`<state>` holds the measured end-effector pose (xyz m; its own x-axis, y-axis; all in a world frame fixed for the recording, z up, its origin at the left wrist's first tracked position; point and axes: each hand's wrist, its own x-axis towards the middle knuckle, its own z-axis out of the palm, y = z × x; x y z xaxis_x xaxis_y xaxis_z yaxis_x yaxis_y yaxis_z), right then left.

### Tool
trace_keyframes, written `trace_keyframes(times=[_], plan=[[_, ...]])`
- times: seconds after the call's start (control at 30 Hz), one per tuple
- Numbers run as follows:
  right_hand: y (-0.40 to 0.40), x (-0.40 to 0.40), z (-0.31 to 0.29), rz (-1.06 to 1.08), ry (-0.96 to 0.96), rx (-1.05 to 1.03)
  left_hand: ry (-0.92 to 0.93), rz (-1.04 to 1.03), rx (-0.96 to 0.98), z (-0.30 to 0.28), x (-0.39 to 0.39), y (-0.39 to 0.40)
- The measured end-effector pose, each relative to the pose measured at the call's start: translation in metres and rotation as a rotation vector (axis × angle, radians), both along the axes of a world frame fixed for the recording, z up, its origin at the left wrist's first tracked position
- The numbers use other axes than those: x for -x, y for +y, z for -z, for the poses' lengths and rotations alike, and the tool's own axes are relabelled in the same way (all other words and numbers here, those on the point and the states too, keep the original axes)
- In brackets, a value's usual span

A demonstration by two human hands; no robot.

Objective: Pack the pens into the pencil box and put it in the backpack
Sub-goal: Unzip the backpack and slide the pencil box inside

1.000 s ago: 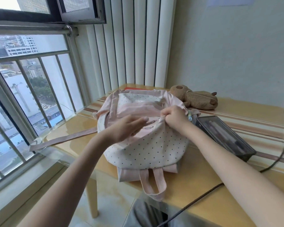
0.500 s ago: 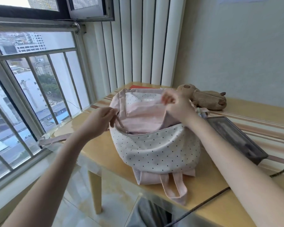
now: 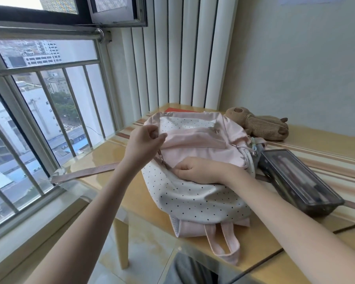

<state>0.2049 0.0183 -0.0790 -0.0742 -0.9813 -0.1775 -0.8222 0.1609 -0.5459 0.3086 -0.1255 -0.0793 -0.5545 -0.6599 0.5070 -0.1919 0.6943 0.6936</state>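
A pink and white dotted backpack (image 3: 195,193) lies on the wooden table (image 3: 320,140). My left hand (image 3: 142,141) pinches the bag's fabric at its upper left edge, just above the zip. My right hand (image 3: 196,171) rests on the dotted front panel, with its curled fingertips pinching at the zip line beside the zip pull (image 3: 164,160). The dark translucent pencil box (image 3: 299,180) lies shut on the table to the right of the bag, apart from both hands, with pens faintly visible inside.
A brown plush toy (image 3: 260,125) lies behind the bag near the wall. A red flat thing (image 3: 179,110) shows behind the backpack. A black cable (image 3: 262,262) runs over the table's near right edge. A pink strap (image 3: 84,174) trails left towards the barred window (image 3: 39,111).
My right hand has come down from the bag's top edge onto the dotted front panel. My left hand has moved up to the bag's upper left edge. The bag's mouth looks less open.
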Motion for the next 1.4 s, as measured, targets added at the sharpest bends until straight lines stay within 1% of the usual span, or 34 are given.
trace_keyframes(times=[0.1, 0.17, 0.23, 0.27, 0.4, 0.47, 0.57, 0.63, 0.7, 0.73, 0.77, 0.8, 0.83, 0.87, 0.9, 0.93, 0.97, 1.0, 1.03, 1.13, 1.2, 1.23, 1.27, 1.3, 1.33, 1.37, 1.4], plan=[[0.007, 0.005, -0.011, 0.022, -0.049, 0.033, -0.052, -0.242, 0.097, 0.010, -0.005, -0.033], [0.010, 0.010, -0.020, 0.035, -0.075, 0.032, -0.173, -0.338, 0.114, 0.023, -0.007, -0.059], [0.014, 0.016, -0.028, 0.052, -0.047, 0.020, -0.333, -0.389, 0.202, 0.033, 0.001, -0.076], [0.015, 0.019, -0.032, 0.062, -0.026, 0.016, -0.376, -0.405, 0.236, 0.035, 0.009, -0.083], [0.020, 0.025, -0.040, 0.105, 0.052, -0.021, -0.457, -0.399, 0.297, 0.025, 0.042, -0.098], [0.019, 0.023, -0.040, 0.129, 0.175, -0.032, -0.530, -0.377, 0.327, 0.022, 0.056, -0.103], [0.020, 0.023, -0.043, 0.188, 0.510, -0.027, -0.588, -0.371, 0.311, 0.020, 0.063, -0.101], [0.020, 0.027, -0.045, 0.255, 0.661, -0.091, -0.523, -0.351, 0.320, 0.015, 0.059, -0.091], [0.014, 0.028, -0.049, 0.335, 0.750, -0.119, -0.354, -0.230, 0.385, 0.008, 0.051, -0.070], [0.009, 0.028, -0.054, 0.378, 0.802, -0.068, -0.273, -0.098, 0.420, 0.001, 0.047, -0.054], [0.002, 0.028, -0.060, 0.429, 0.849, 0.045, -0.220, 0.080, 0.430, -0.009, 0.043, -0.035], [-0.005, 0.028, -0.067, 0.494, 0.885, 0.186, -0.216, 0.244, 0.417, -0.019, 0.042, -0.015], [-0.012, 0.027, -0.072, 0.558, 0.899, 0.333, -0.254, 0.335, 0.420, -0.026, 0.043, 0.001], [-0.019, 0.025, -0.076, 0.587, 0.888, 0.486, -0.293, 0.332, 0.445, -0.031, 0.047, 0.011], [-0.024, 0.024, -0.075, 0.561, 0.843, 0.624, -0.300, 0.255, 0.476, -0.035, 0.053, 0.016], [-0.027, 0.026, -0.072, 0.482, 0.754, 0.721, -0.274, 0.149, 0.499, -0.036, 0.060, 0.014], [-0.028, 0.032, -0.066, 0.379, 0.645, 0.761, -0.235, 0.048, 0.520, -0.036, 0.066, 0.010], [-0.026, 0.041, -0.060, 0.296, 0.574, 0.711, -0.212, -0.034, 0.540, -0.035, 0.072, 0.004], [-0.021, 0.053, -0.053, 0.252, 0.571, 0.594, -0.237, -0.090, 0.562, -0.033, 0.079, -0.004], [0.002, 0.088, -0.024, 0.268, 0.741, 0.225, -0.468, -0.150, 0.519, -0.022, 0.090, -0.018], [0.013, 0.103, 0.000, 0.376, 0.774, 0.038, -0.649, -0.177, 0.484, -0.008, 0.092, -0.021], [0.015, 0.106, 0.010, 0.456, 0.790, 0.006, -0.697, -0.216, 0.493, -0.002, 0.093, -0.020], [0.012, 0.110, 0.018, 0.534, 0.814, 0.023, -0.705, -0.257, 0.526, 0.002, 0.095, -0.019], [0.008, 0.112, 0.023, 0.604, 0.833, 0.078, -0.671, -0.270, 0.581, 0.003, 0.097, -0.015], [0.003, 0.113, 0.026, 0.668, 0.829, 0.145, -0.618, -0.220, 0.647, 0.003, 0.101, -0.010], [-0.003, 0.114, 0.029, 0.712, 0.799, 0.210, -0.566, -0.095, 0.700, 0.003, 0.104, -0.005], [-0.009, 0.114, 0.032, 0.729, 0.750, 0.250, -0.535, 0.057, 0.712, 0.004, 0.106, 0.000]])
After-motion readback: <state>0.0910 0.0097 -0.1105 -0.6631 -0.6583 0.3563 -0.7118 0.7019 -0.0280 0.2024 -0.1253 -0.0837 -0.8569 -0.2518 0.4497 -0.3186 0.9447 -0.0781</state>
